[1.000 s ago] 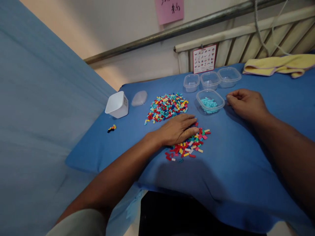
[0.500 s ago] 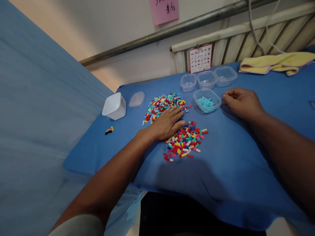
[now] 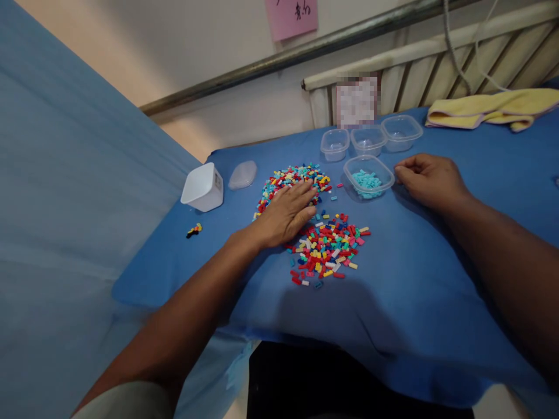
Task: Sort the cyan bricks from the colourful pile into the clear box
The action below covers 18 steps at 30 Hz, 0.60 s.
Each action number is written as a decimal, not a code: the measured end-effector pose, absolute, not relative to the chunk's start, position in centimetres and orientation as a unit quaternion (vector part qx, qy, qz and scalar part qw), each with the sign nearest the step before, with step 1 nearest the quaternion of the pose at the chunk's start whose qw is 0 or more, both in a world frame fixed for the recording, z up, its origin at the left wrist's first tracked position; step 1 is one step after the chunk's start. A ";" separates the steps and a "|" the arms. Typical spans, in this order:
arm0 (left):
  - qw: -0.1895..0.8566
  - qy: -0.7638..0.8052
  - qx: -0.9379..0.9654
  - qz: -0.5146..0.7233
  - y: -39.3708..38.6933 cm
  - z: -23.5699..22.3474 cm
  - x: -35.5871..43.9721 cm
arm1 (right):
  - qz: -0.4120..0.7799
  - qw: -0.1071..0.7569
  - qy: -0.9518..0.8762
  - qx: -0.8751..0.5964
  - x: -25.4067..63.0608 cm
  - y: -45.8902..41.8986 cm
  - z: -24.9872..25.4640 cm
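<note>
The left hand [image 3: 286, 214] is lying flat over the far heap of toy building bricks [image 3: 293, 173] on the counter [image 3: 419, 273], probably wanting a light, low palm against scattering, while the right hand [image 3: 430, 179] (curled narrow, nothing showing inside) is resting beside the clear tub [image 3: 385, 187].

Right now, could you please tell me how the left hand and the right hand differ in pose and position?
The left hand is spread flat and outstretched, while the right hand is curled in. The left hand is over part of the far brick pile; the right hand is right beside the clear container of light-blue bricks. Both are bare.
</note>
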<state>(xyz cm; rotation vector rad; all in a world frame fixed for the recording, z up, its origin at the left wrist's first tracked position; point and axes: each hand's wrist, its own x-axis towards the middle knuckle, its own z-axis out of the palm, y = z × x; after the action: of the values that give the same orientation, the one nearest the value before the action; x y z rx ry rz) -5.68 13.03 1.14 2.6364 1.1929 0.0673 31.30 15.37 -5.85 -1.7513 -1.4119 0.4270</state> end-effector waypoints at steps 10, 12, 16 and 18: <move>0.114 0.362 0.924 -0.049 14.9 -0.8 -2.0 | 0.168 0.413 -0.570 -0.690 31.4 15.6 -6.1; 0.131 0.369 0.919 -0.052 13.2 -0.4 -2.8 | 0.166 0.413 -0.571 -0.690 31.5 15.6 -6.2; 0.153 0.389 0.907 -0.043 9.9 0.1 -4.4 | 0.166 0.409 -0.571 -0.692 31.5 15.5 -6.2; 0.168 0.388 0.905 -0.041 8.6 0.2 -5.1 | 0.170 0.407 -0.571 -0.692 31.5 15.4 -6.0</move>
<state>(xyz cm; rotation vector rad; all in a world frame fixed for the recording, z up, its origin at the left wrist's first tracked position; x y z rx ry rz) -5.08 8.62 0.16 2.5754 1.1047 -0.1180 31.45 15.39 -5.97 -1.7454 -1.4398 0.4299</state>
